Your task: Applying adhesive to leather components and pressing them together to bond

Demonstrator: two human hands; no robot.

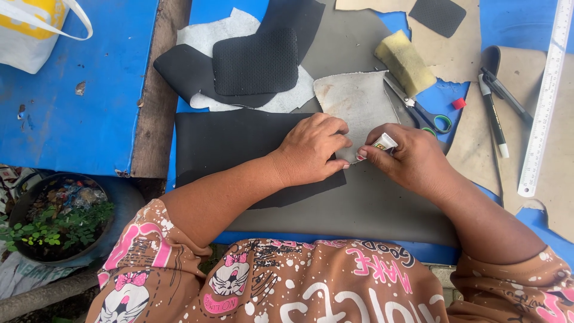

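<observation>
Pinched between thumb and fingertips, the right hand [412,158] has its grip clamped on a small white glue tube [384,142], nozzle end toward the pale grey cut piece [357,101]. The left hand [312,149] lies flat, fingers together, pressing the lower edge of that piece down; it grips nothing. From the head view, the piece rests on a dark sheet [239,143] spread over the blue table [78,107], just in front of the person. It looks thin, limp and light, likely to curl or slide, so holding it by pressing near the worked edge seems soundest. The tube looks small and squeezable. Around it: scissors [421,113] touching the piece's right side, a yellow sponge [405,61] beyond, a black mesh patch [256,61], pens [495,119] and a long ruler [545,101] well apart to the right. Nothing blocks the hands.
</observation>
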